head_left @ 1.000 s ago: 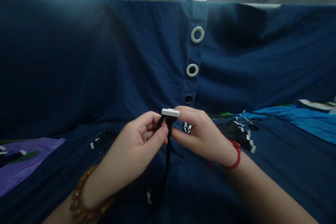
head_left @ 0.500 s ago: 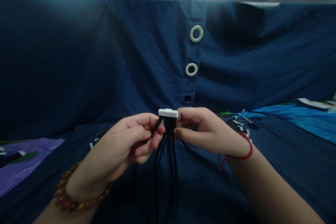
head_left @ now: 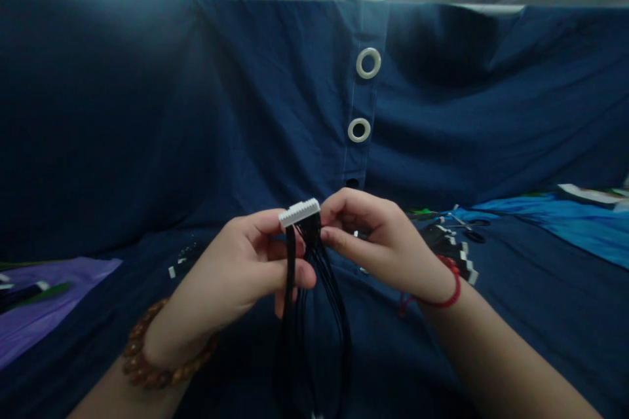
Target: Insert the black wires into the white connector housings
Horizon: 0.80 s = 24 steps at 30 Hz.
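Note:
Between my hands, raised above the blue cloth, is a wire harness: a long white plug connector [head_left: 299, 212] with many thin black wires [head_left: 337, 298] hanging down from it. My left hand [head_left: 250, 262] is closed around the wires just under the connector's left end, thumb across the front. My right hand [head_left: 366, 226] pinches at the connector's right end, thumb and fingertips against the wires there. The connector tilts, its right end higher. The lower wires fade into the dark; a small white piece [head_left: 317, 416] shows at the bottom edge.
Right of my hands lie more black cables with white connectors [head_left: 464, 255] and black-handled scissors [head_left: 472, 232]. A light blue cloth [head_left: 555, 216] is beyond. At left are small white bits [head_left: 171, 272] and a purple cloth [head_left: 63, 301]. A navy curtain [head_left: 270, 105] hangs behind.
The connector has shifted left and tipped, right end up. My left thumb has come across the front of the wires, and the wires have swung apart. My right hand has followed slightly left.

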{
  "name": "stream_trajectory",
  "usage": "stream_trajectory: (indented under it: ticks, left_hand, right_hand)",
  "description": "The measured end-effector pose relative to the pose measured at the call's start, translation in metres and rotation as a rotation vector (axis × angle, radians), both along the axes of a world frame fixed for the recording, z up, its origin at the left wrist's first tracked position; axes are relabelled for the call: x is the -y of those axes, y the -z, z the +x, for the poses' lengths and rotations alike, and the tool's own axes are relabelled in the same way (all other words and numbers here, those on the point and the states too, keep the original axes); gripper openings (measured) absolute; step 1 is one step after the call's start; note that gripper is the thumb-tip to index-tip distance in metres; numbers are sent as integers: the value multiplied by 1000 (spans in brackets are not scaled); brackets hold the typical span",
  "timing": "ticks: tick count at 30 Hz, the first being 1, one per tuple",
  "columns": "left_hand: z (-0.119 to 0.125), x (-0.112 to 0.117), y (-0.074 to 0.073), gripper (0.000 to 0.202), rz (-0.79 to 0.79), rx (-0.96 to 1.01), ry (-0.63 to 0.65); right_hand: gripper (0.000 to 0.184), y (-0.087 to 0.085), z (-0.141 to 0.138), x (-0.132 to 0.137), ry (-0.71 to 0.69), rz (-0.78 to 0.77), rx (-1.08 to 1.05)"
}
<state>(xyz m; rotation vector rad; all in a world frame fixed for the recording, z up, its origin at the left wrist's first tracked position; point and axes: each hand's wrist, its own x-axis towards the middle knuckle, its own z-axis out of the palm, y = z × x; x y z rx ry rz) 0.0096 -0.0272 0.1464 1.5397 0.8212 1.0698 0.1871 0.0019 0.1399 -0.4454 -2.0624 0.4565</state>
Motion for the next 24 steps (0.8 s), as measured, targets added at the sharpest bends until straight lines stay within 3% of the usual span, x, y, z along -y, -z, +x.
stream_trajectory:
  ticks: [3, 7, 14, 18, 24]
  left_hand:
    - [4, 0, 2, 23, 62, 5, -41]
    - [10, 3, 5, 14, 177, -3, -167]
    - [12, 5, 5, 9, 430, -254, -443]
    - [10, 6, 2, 8, 446, -315, -455]
    - [6, 3, 0, 18, 350, -291, -377]
  right_hand:
    - [9, 3, -5, 2, 67, -2, 1]
    - [15, 4, -8, 7, 160, 62, 4]
    - [12, 5, -9, 13, 337, 243, 26]
    - [9, 1, -6, 12, 339, 232, 34]
    - [11, -1, -4, 10, 223, 152, 12]
